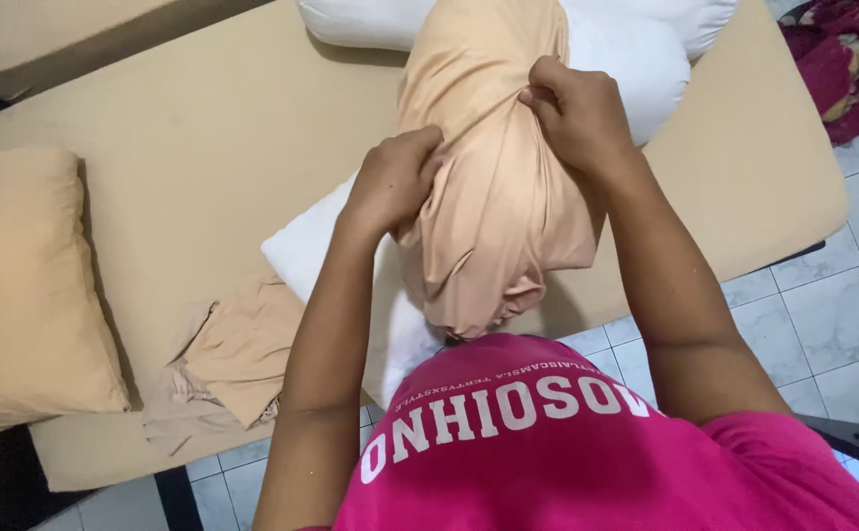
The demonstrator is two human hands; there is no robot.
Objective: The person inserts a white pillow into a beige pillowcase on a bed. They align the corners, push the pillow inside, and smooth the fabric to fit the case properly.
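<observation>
beige mattress, pillows, folded cover

head view | looks steeply down | close over mattress edge

The person wears a bright pink T-shirt with large white block lettering and a smaller white line across the chest. Its sleeves are short. Both forearms are bare, with no watch, rings or bracelets showing.
</observation>
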